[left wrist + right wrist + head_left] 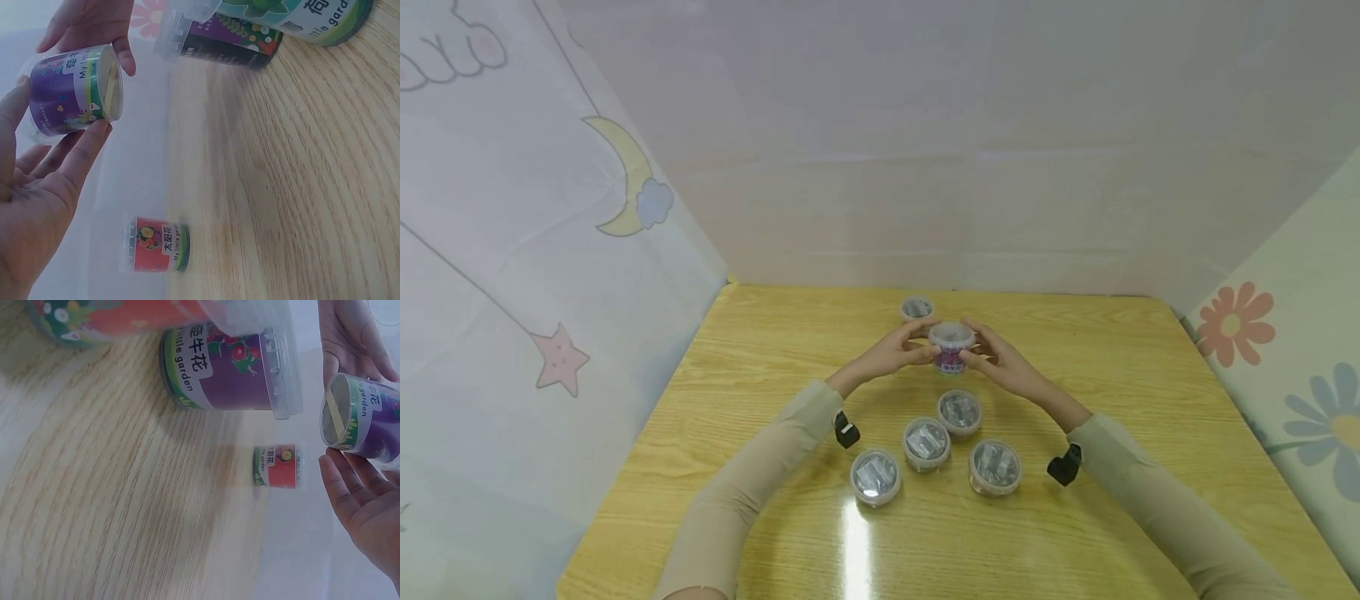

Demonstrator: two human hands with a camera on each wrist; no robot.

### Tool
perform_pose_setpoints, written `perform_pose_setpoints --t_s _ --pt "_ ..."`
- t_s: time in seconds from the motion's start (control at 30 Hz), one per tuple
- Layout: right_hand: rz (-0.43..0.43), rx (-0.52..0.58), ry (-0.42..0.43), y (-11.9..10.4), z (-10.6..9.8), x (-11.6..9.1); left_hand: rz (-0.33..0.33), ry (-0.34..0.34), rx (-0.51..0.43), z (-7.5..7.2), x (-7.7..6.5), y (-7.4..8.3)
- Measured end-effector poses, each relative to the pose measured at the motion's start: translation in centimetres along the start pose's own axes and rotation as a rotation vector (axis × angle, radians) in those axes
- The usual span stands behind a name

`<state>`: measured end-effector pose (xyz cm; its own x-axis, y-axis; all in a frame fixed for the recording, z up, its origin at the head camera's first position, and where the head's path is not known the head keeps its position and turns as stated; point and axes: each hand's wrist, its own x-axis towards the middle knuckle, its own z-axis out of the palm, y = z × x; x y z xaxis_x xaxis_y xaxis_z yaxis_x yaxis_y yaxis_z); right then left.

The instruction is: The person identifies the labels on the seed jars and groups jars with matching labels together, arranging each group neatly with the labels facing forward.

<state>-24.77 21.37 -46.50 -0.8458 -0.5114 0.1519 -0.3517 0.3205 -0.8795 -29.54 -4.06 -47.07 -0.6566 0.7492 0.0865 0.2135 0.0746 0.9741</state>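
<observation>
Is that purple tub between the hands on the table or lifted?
Lifted: both wrist views show the underside of the purple tub, clear of the table.

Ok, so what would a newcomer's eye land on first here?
Probably the purple-labelled tub, raised above the table between left hand and right hand. Next, four tubs in the foreground, and a red-labelled tub farther back. The yellow moon on the left wall stands out too.

We see a wooden table (760, 358), on which a bright reflection (856, 550) shines. Behind it stands a pale wall (880, 167). On the left wall (482, 192) we notice a yellow moon (636, 167) and a pink star (561, 360); on the right wall (1300, 246), a red flower (1231, 325) and a blue flower (1333, 431).
</observation>
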Motion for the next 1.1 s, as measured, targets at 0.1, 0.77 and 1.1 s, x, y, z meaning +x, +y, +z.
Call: perform_pose_setpoints --t_s 0.1,0.77,1.1 --pt "0.009 0.000 -0.005 0.0 -0.1 0.0 -0.001 0.009 0.031 0.0 0.2 0.0" --pt "0.029 -0.062 0.029 0.3 -0.7 0.0 0.024 0.151 0.201 0.2 1.4 0.1" --pt "0.044 -0.056 0.059 0.5 -0.9 0.0 0.007 0.183 0.201 0.2 1.8 0.1"
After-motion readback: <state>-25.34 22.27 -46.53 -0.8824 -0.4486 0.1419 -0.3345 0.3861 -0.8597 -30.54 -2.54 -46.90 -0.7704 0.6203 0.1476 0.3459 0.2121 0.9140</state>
